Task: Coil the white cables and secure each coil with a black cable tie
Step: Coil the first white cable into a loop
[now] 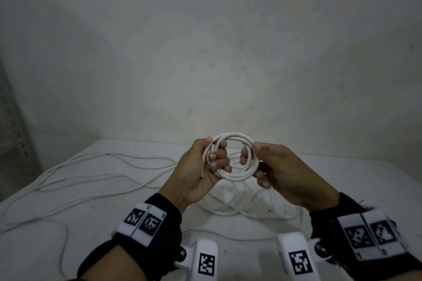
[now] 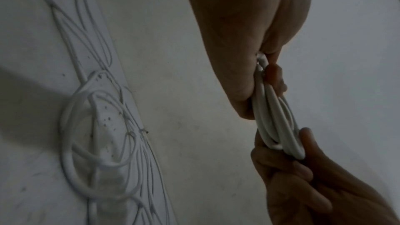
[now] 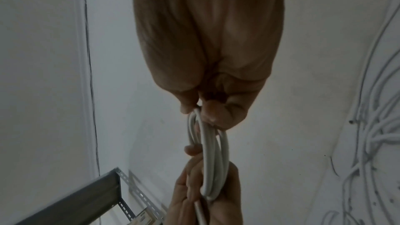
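A white cable coil (image 1: pixel 231 158) of several loops is held upright above the table, between both hands. My left hand (image 1: pixel 213 150) grips its left side, thumb on the outside and fingers curled through the ring; a short free end (image 1: pixel 202 172) hangs by the palm. My right hand (image 1: pixel 251 153) pinches the right side with thumb and fingers. The left wrist view shows the coil (image 2: pixel 275 117) edge-on between my left hand (image 2: pixel 255 90) and the right hand (image 2: pixel 303 177). In the right wrist view, my right hand (image 3: pixel 201 110) holds the coil (image 3: pixel 213 151). No black cable tie shows.
Loose white cables (image 1: pixel 91 166) run across the left of the white table (image 1: pixel 68 253). Another loose cable heap (image 1: pixel 228 204) lies right under my hands. A grey metal rack (image 3: pixel 86 199) stands off the table's left side. A bare wall rises close behind the table.
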